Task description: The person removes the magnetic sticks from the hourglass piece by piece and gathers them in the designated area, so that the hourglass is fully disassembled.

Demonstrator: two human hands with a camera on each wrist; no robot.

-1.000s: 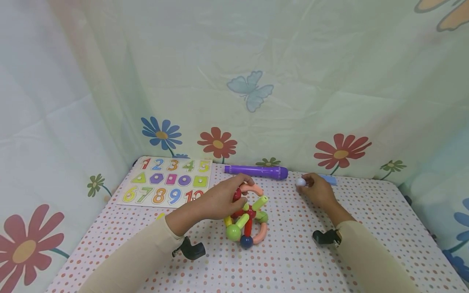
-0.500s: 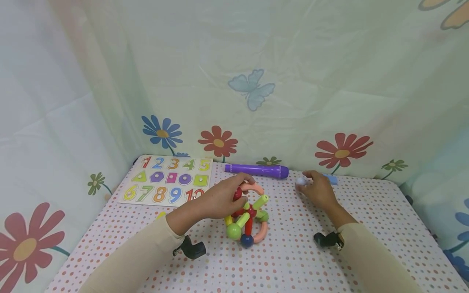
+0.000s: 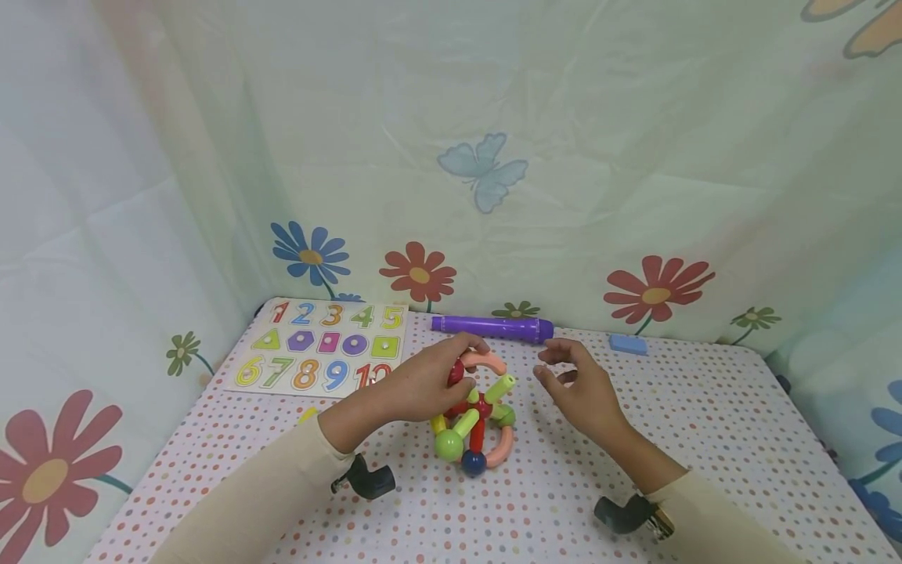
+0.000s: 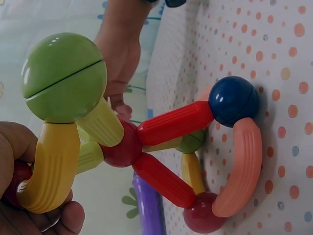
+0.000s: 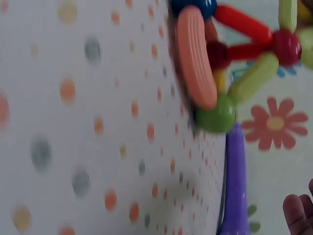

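Note:
My left hand [image 3: 426, 384] grips a red ball [image 3: 456, 373] on a structure of magnetic sticks and balls [image 3: 481, 407]. Red, yellow, light green and salmon sticks meet green, red and blue balls; its blue ball [image 4: 234, 101] sits low near the tabletop in the left wrist view. To the right of the structure, my right hand [image 3: 583, 392] hovers with bent fingers, thumb and index apart. The white ball seen earlier is hidden now, and I cannot tell whether this hand holds it. Two fingertips [image 5: 296, 215] show at the right wrist view's edge.
A purple toy microphone [image 3: 493, 327] lies along the back, behind the structure. The number puzzle board [image 3: 317, 355] is at the back left, and a light blue block [image 3: 628, 345] at the back right. A small yellow piece [image 3: 308, 414] shows beside the left forearm.
My right hand has moved left and nearer from the back right, towards the structure. The white ball has gone out of sight and the blue block is uncovered. The left hand stays put.

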